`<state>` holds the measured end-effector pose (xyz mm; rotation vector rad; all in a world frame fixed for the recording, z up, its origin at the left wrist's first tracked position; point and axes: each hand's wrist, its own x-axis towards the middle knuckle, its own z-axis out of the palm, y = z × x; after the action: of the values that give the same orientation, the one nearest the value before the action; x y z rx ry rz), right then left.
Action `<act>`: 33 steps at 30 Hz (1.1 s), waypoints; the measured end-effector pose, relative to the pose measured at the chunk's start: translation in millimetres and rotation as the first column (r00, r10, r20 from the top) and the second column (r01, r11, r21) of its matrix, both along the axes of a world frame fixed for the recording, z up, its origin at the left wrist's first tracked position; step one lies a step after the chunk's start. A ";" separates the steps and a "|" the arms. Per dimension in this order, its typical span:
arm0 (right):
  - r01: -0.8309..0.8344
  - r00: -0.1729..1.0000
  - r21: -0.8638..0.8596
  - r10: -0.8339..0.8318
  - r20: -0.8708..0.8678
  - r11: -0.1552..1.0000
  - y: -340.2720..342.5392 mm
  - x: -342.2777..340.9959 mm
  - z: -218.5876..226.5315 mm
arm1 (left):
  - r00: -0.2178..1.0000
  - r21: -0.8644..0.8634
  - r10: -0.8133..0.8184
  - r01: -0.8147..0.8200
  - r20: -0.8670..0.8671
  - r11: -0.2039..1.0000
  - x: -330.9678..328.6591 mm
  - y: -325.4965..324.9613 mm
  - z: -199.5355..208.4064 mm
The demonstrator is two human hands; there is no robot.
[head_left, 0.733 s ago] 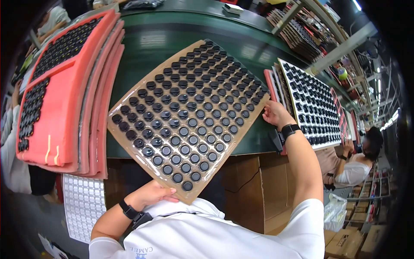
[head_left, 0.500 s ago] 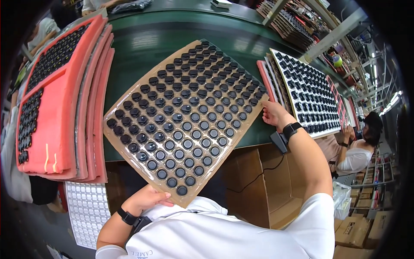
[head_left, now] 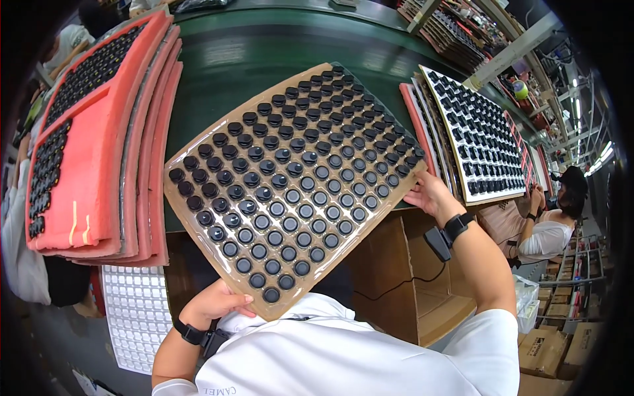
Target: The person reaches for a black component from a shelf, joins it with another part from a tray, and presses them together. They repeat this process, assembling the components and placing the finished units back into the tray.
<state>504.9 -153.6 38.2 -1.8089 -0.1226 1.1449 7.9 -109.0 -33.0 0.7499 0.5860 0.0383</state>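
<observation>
Both my hands hold a clear plastic tray point(head_left: 254, 300) backed by brown cardboard, with rows of round black knob-like parts point(head_left: 306, 211) in its pockets. My left hand point(head_left: 216, 301) grips the near left corner, thumb on top and the other fingers hidden beneath. At the right corner my right hand point(head_left: 432, 193) pinches the edge, fingers partly under the board. The tray sits at a slant in front of me, its far part over the green work surface point(head_left: 224, 39). A dark band is on each wrist.
On the left stands a stack of pink foam trays point(head_left: 99, 158) with black parts. A white tray of black parts point(head_left: 479, 142) leans at the right. Below are a white pocketed tray point(head_left: 135, 317) and an open cardboard box point(head_left: 376, 264). A co-worker point(head_left: 551, 224) sits far right.
The tray has turned slightly and shifted a little to the right, with both hands still gripping it. My right hand has moved right and nearer to me.
</observation>
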 end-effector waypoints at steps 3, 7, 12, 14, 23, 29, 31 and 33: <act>0.012 1.000 -0.030 -0.012 -0.002 0.999 -14.4 -19.4 2.5 | 1.000 -0.019 -0.006 0.006 0.001 1.000 -18.5 9.5 9.7; 0.027 0.998 -0.003 -0.027 -0.050 1.000 -29.4 -38.6 -2.3 | 1.000 -0.071 -0.003 0.004 0.013 0.997 -47.8 15.4 5.4; 0.058 0.998 0.061 -0.055 -0.036 0.996 -55.4 -65.2 -16.0 | 1.000 0.005 0.014 -0.014 -0.007 1.000 -65.9 5.9 -2.0; 0.155 0.986 0.083 -0.149 -0.070 0.984 -64.0 -79.4 -19.1 | 0.993 0.014 0.111 -0.111 -0.035 0.994 -77.0 -10.9 0.1; 0.226 0.971 0.180 -0.207 -0.119 0.957 -104.3 -97.5 -27.1 | 0.910 0.163 0.385 -0.360 -0.155 0.918 -78.9 -24.1 33.7; 0.362 0.925 0.246 -0.313 -0.217 0.899 -134.0 -113.5 -41.6 | 0.899 0.303 0.406 -0.345 -0.167 0.888 -84.6 -12.3 22.0; 0.393 0.911 0.252 -0.339 -0.234 0.884 -130.8 -117.8 -42.7 | 0.862 0.324 0.485 -0.421 -0.148 0.847 -76.5 1.3 21.3; 0.454 0.885 0.266 -0.393 -0.250 0.850 -122.1 -120.8 -37.4 | 0.849 0.332 0.510 -0.446 -0.136 0.831 -66.6 15.5 18.0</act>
<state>384.0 -275.7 0.7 -1.3432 0.1910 0.9061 -58.7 -93.5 -15.0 0.8802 0.9900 0.5278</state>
